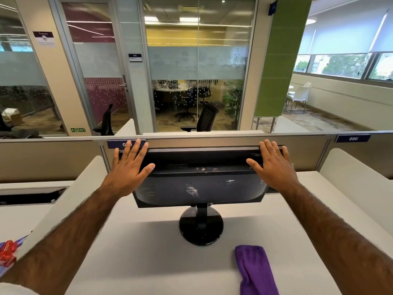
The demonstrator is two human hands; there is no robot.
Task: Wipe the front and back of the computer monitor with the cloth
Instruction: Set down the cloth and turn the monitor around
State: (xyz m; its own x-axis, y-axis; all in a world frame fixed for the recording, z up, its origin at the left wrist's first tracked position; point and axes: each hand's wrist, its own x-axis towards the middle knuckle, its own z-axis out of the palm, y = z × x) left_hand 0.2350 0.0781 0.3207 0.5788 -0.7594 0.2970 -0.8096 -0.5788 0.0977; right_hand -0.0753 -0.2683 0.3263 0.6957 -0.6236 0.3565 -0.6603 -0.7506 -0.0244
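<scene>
A black computer monitor (pixel 200 182) stands on a round black stand (pixel 201 228) in the middle of the white desk (pixel 148 252), its dusty back facing me. My left hand (pixel 127 169) lies flat with straight fingers on the monitor's upper left corner. On the upper right corner my right hand (pixel 273 165) rests the same way, fingers straight. A folded purple cloth (pixel 255 271) lies on the desk in front of the stand, to the right, untouched by either hand.
White side dividers (pixel 63 201) (pixel 357 182) flank the desk, and a beige partition (pixel 212 141) runs just behind the monitor. A red and purple object (pixel 8 252) sits at the far left edge. Beyond are glass-walled offices with chairs.
</scene>
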